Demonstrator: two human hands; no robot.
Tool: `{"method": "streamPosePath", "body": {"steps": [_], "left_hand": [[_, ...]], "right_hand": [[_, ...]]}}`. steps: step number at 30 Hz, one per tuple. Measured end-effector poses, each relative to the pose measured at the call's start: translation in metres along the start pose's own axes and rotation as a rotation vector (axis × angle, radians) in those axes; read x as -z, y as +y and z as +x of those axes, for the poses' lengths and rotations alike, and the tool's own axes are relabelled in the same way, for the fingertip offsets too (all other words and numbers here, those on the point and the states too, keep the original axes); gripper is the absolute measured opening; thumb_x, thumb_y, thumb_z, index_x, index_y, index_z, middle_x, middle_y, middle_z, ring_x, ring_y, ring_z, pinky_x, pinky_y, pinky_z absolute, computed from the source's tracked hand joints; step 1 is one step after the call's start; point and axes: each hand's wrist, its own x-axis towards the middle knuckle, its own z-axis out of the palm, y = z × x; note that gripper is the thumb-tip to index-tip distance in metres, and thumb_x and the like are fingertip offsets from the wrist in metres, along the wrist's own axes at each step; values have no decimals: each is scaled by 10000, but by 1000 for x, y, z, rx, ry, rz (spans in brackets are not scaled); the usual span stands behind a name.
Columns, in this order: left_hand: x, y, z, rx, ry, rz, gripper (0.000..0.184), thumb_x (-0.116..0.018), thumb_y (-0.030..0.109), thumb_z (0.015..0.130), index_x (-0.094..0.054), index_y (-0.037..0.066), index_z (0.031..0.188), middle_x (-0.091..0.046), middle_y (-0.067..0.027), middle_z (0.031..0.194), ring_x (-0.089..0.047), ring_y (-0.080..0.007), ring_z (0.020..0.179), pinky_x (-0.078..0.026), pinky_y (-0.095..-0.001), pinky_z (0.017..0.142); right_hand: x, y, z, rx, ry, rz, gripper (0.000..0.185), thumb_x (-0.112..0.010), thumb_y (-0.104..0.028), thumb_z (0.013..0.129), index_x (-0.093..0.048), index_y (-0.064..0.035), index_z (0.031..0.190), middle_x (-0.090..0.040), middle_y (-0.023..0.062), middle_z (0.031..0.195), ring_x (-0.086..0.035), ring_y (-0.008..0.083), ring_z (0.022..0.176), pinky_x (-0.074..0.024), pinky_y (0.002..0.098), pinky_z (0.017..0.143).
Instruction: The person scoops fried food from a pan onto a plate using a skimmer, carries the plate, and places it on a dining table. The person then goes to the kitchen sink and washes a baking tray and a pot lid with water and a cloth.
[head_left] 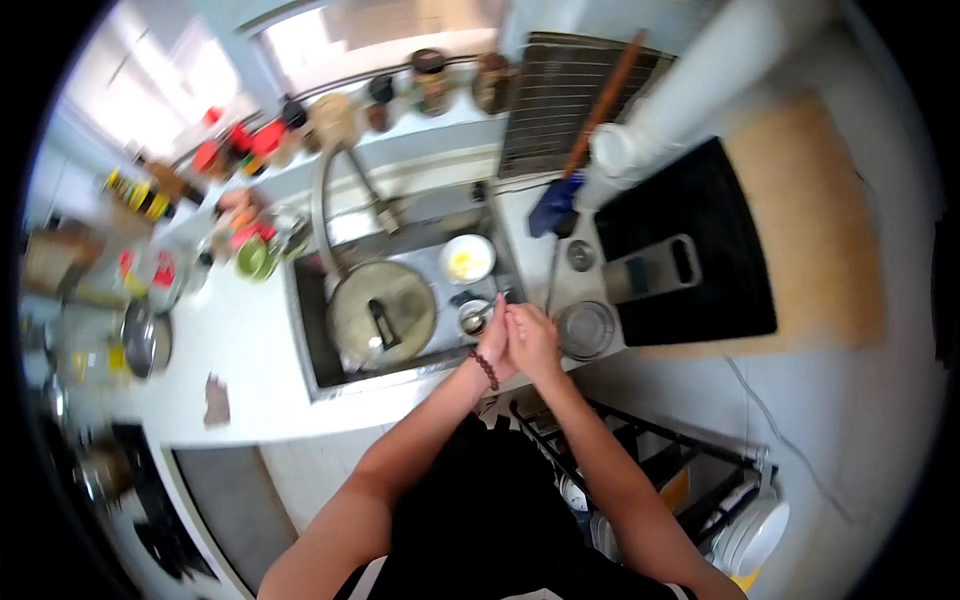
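Note:
My left hand, with a brown bead bracelet at its wrist, is over the front right of the sink, its visible fingertip pointing away from me. My right hand presses against it with bent fingers; anything between the palms is hidden. Just left of the hands, in the sink, is a small bowl with a spoon in it. Behind them sits a white bowl with yellow bits inside. A large round pan of cloudy water holds a black-handled object.
The faucet arches over the sink. Jars line the windowsill. To the right are a glass lid-like disc, a black board and a grater-like tool. A rack with plates stands below right.

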Motion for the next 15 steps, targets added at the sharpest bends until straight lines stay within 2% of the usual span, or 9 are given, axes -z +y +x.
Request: {"method": "streamPosePath", "body": {"steps": [1, 3, 4, 6, 9, 11, 12, 15], "left_hand": [[38, 6, -8, -68, 143, 16, 775, -295, 757, 944, -574, 99, 1243, -644, -120, 1211, -622, -253, 1128, -492, -422, 994], [84, 17, -47, -227, 218, -4, 716, -271, 701, 985, -562, 95, 1231, -637, -103, 1207, -622, -254, 1106, -491, -403, 994], [103, 25, -65, -240, 364, 4, 658, -238, 639, 1021, -552, 92, 1213, -633, -96, 1194, -623, -249, 1093, -493, -413, 991], [135, 37, -97, -326, 416, 5, 636, -252, 621, 1028, -554, 91, 1209, -632, -107, 1202, -620, -257, 1099, -491, -424, 992], [153, 62, -125, -442, 452, 7, 540, -300, 556, 1050, -562, 100, 1171, -643, -105, 1185, -630, -253, 1069, -516, -432, 947], [176, 84, -128, -496, 384, -19, 480, -337, 520, 1056, -568, 110, 1152, -657, -87, 1141, -646, -243, 1019, -540, -428, 896], [175, 93, -131, -528, 325, -11, 399, -397, 454, 1059, -578, 104, 1122, -669, -81, 1097, -656, -240, 984, -553, -423, 863], [174, 123, -137, -471, 371, 27, 316, -455, 376, 1053, -586, 95, 1111, -677, -79, 1067, -662, -230, 954, -558, -412, 841]], "right_hand": [[-29, -6, -13, 149, -47, -30, 101, -622, -90, 911, -664, -4, 942, -640, 173, 861, -635, 355, 802, -498, 429, 701], [-81, -8, -31, 188, -204, 36, 92, -614, -87, 910, -636, 1, 891, -606, 178, 860, -596, 387, 811, -483, 462, 714], [-107, -11, -37, 276, -242, 37, 148, -617, -115, 924, -600, -2, 829, -587, 178, 807, -582, 396, 767, -475, 477, 697], [-149, -25, -47, 287, -300, 80, 167, -612, -124, 931, -593, -3, 819, -589, 183, 798, -583, 402, 759, -476, 480, 693], [-197, -49, -45, 271, -344, 116, 208, -586, -147, 958, -583, -3, 808, -604, 203, 786, -595, 419, 758, -480, 489, 683], [-224, -60, -35, 264, -333, 93, 223, -575, -153, 965, -582, 4, 807, -618, 212, 812, -612, 421, 776, -487, 491, 683], [-231, -67, -27, 284, -294, 117, 248, -569, -171, 970, -590, 7, 797, -625, 223, 800, -615, 429, 745, -489, 500, 664], [-259, -72, -12, 242, -251, 100, 280, -557, -182, 979, -592, 10, 778, -626, 233, 773, -609, 444, 706, -485, 514, 644]]}}
